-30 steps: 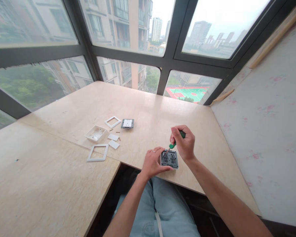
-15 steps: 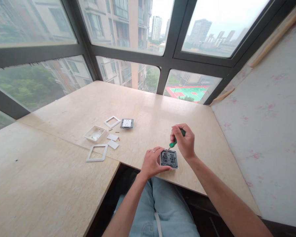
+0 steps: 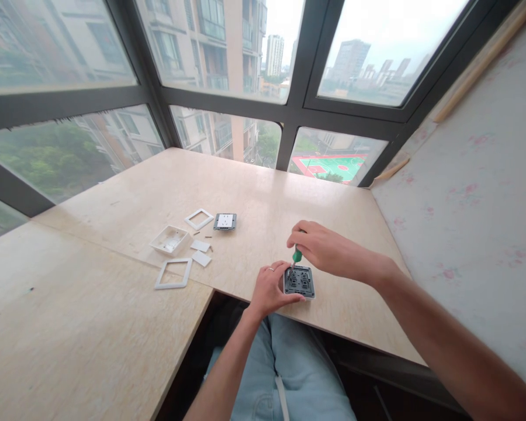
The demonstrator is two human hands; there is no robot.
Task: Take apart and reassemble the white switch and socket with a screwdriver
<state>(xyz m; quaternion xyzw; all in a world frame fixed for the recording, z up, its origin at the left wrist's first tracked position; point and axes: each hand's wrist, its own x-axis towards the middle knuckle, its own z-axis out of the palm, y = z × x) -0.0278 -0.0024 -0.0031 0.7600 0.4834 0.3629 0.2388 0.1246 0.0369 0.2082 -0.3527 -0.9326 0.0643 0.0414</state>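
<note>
A square switch module [image 3: 300,282] with a dark grey face sits in a white box near the table's front edge. My left hand [image 3: 270,288] grips it from the left, fingers at its far edge and thumb along the near edge. From above, my right hand [image 3: 319,245] is closed round the green handle of a screwdriver [image 3: 297,255]. The screwdriver stands nearly upright, its tip at the left part of the grey face; the exact contact point is too small to make out.
On the table [image 3: 114,327] to the left lie a white socket module [image 3: 225,221], a small white frame [image 3: 199,211], an open white box [image 3: 169,233], a larger white frame [image 3: 161,275], two white plates [image 3: 201,258] and several screws [image 3: 208,237]. Windows border the back; a papered wall [image 3: 473,234] stands right.
My right hand has turned over the handle and shifted left, its forearm swinging outward. The screwdriver is more upright now. My left hand still grips the switch module.
</note>
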